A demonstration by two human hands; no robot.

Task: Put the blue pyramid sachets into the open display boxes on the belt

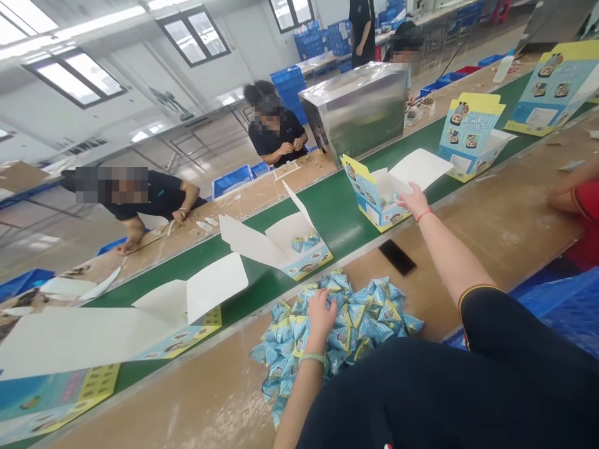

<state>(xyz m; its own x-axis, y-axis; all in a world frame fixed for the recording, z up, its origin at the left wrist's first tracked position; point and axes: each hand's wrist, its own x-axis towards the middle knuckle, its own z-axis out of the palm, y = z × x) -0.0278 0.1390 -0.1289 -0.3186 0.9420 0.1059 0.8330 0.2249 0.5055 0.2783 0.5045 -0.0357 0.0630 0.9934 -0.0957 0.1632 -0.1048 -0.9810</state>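
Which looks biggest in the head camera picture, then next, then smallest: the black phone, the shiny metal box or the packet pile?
1. Packet pile, partly hidden
2. Shiny metal box, farther from the camera
3. Black phone

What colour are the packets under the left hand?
Light blue with yellow; the packets show best in the head view.

A dark phone [397, 257] lies flat on the brown bench [491, 240], right of the frame's centre. Above the centre is a shiny metal case [369, 118]; to its left is a person in a dark shirt [274, 134], and farther left another person [152, 194] leans forward. A standing person [362, 31], cut off by the top edge, is near some blue crates [309, 47]. A white bottle [503, 68] and a red stool [500, 11] show at upper right, paned windows [88, 76] at upper left, a red sleeve [588, 201] at the right edge.
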